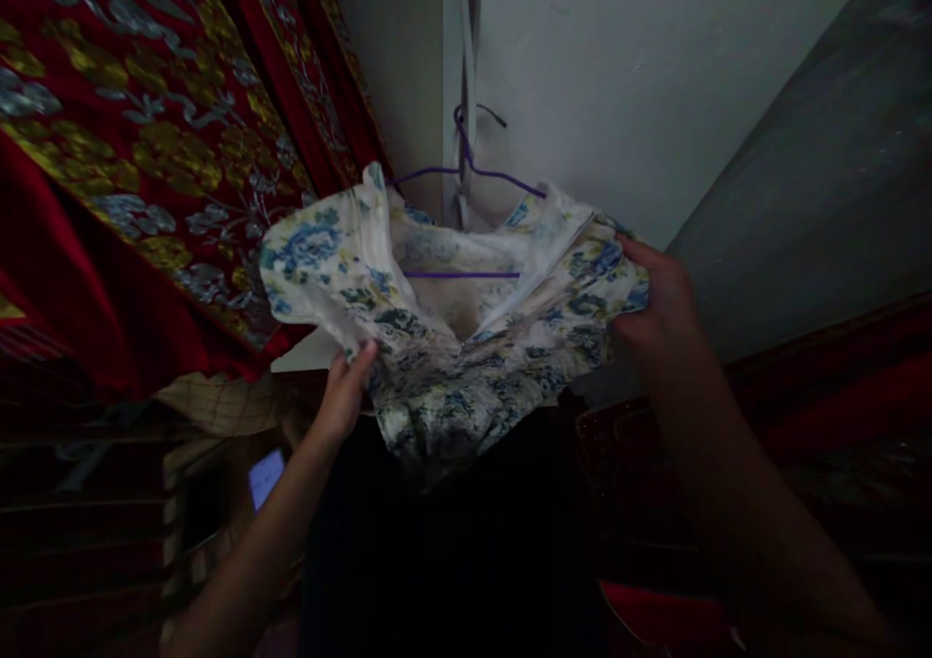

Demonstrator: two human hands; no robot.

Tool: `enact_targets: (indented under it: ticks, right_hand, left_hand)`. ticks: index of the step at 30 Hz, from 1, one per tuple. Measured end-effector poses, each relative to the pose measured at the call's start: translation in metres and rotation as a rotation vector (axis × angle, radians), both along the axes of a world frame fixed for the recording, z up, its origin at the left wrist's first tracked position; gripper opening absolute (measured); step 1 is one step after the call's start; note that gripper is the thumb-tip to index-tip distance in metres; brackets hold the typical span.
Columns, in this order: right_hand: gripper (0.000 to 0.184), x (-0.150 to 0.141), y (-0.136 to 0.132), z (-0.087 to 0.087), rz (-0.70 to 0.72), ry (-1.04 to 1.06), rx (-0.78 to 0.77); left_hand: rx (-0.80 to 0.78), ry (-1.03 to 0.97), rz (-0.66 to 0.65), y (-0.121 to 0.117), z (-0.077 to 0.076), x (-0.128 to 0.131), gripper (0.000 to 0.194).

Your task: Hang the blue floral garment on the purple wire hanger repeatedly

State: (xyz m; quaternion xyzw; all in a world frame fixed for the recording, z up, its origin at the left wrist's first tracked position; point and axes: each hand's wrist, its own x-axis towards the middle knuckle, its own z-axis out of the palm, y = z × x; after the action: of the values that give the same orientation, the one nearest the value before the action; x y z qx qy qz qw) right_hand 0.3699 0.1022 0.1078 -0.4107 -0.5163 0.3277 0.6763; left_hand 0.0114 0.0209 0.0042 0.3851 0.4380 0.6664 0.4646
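Observation:
A white top with blue and green flowers (429,377) hangs on a purple hanger (502,175) in front of me. The hanger's hook is up by a pale vertical strip on the wall. My left hand (348,391) pinches the top's side below the left sleeve, its thumb on the front. My right hand (659,294) grips the edge of the right sleeve between thumb and fingers. The V-shaped neckline gapes, and the hanger's lower bar shows inside it. The lower part of the top fades into shadow.
Red cloth with gold and silver patterns (175,153) hangs at the left. A pale wall (597,76) stands behind the hanger. At the lower left, a lit phone-like screen (266,478) lies near a woven basket-like thing (218,401). More red cloth (837,415) is at the right.

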Motion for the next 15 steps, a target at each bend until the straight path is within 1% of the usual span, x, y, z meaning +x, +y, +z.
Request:
enact_targets:
  ticks: [1, 3, 4, 5, 7, 8, 9, 10, 11, 12, 13, 14, 15]
  right_hand:
    - [0.025, 0.0, -0.003, -0.008, 0.047, 0.052, -0.051]
    - [0.026, -0.003, -0.008, -0.021, 0.124, 0.186, -0.16]
    - [0.026, -0.007, -0.011, -0.027, 0.091, 0.235, -0.159]
    - [0.028, -0.012, -0.016, -0.034, 0.012, 0.266, -0.127]
    - [0.041, -0.03, -0.034, -0.053, -0.24, 0.289, -0.005]
    - [0.05, -0.043, -0.047, -0.066, -0.376, 0.283, 0.058]
    - [0.051, -0.059, -0.061, -0.081, -0.493, 0.274, 0.099]
    - [0.044, -0.076, -0.077, -0.098, -0.52, 0.286, 0.079]
    - [0.034, -0.094, -0.093, -0.115, -0.452, 0.315, -0.011]
    - [0.029, -0.111, -0.108, -0.132, -0.298, 0.333, -0.148]
    - [0.035, -0.128, -0.119, -0.146, -0.083, 0.319, -0.309]
    - [0.047, -0.142, -0.128, -0.157, 0.087, 0.311, -0.431]
    - [0.055, -0.153, -0.133, -0.163, 0.203, 0.298, -0.506]
  left_hand:
    - [-0.034, 0.026, 0.004, -0.007, -0.008, 0.005, 0.056]
    - [-0.107, 0.001, -0.003, -0.02, -0.019, 0.014, 0.054]
    - [-0.14, -0.035, -0.004, -0.025, -0.022, 0.019, 0.052]
    - [-0.171, -0.071, -0.004, -0.03, -0.024, 0.024, 0.05]
    - [-0.221, -0.128, 0.022, -0.037, -0.025, 0.032, 0.045]
    - [-0.241, -0.147, 0.038, -0.04, -0.024, 0.035, 0.043]
    - [-0.256, -0.163, 0.054, -0.043, -0.023, 0.039, 0.041]
    - [-0.266, -0.177, 0.067, -0.046, -0.023, 0.041, 0.04]
    - [-0.273, -0.19, 0.078, -0.049, -0.023, 0.043, 0.04]
    - [-0.276, -0.202, 0.083, -0.052, -0.023, 0.045, 0.04]
    - [-0.278, -0.215, 0.079, -0.056, -0.024, 0.047, 0.041]
    - [-0.281, -0.228, 0.068, -0.059, -0.024, 0.048, 0.043]
    - [-0.287, -0.242, 0.049, -0.063, -0.024, 0.049, 0.045]
